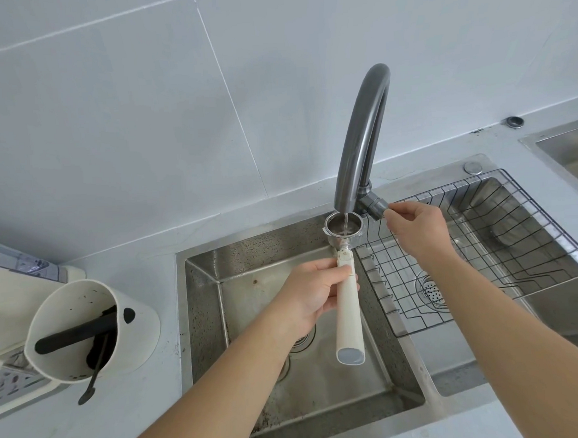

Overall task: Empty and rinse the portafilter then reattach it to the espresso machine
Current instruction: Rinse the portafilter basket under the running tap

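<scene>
The portafilter (348, 302) has a cream handle and a metal basket (343, 228). My left hand (311, 291) grips the upper part of the handle and holds the basket level over the left sink basin (206, 320). The basket sits right under the spout of the grey curved faucet (360, 141). A thin stream of water falls into the basket, which holds brownish water. My right hand (415, 229) is closed on the faucet's lever (375, 207) at the base. The espresso machine (8, 294) shows partly at the far left edge.
A cream knock box (88, 327) with a black bar and dark grounds stands on the counter left of the sink, a black spoon leaning in it. The right basin (527, 243) holds a wire rack (446, 262). The machine's drip tray (15, 389) is at lower left.
</scene>
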Action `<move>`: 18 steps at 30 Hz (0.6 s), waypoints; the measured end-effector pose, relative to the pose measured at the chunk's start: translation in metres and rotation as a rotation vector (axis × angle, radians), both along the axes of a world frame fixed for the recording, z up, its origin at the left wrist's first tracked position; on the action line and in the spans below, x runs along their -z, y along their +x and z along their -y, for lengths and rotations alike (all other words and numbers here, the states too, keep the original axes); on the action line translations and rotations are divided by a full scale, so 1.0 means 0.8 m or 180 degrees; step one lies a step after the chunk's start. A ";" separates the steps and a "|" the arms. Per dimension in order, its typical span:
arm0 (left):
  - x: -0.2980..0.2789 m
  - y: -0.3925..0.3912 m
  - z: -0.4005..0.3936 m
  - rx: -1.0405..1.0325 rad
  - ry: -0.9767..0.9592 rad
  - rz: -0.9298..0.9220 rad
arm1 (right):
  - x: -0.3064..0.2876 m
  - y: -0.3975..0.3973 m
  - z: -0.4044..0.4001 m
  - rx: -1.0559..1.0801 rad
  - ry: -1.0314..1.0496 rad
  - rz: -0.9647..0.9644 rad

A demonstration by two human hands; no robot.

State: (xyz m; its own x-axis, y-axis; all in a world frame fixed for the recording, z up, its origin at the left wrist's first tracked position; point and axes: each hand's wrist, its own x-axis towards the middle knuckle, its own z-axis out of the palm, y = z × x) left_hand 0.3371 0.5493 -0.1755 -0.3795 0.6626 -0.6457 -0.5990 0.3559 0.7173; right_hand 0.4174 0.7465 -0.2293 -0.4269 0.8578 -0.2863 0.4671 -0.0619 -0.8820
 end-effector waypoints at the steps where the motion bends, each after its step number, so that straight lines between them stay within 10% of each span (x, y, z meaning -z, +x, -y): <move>1: 0.001 0.000 0.001 0.0026 -0.0009 -0.0016 | 0.000 0.000 0.000 0.0006 -0.0008 -0.0004; 18: -0.004 0.010 0.003 0.0267 -0.0153 -0.0057 | 0.004 -0.001 0.000 0.0063 -0.0003 -0.0003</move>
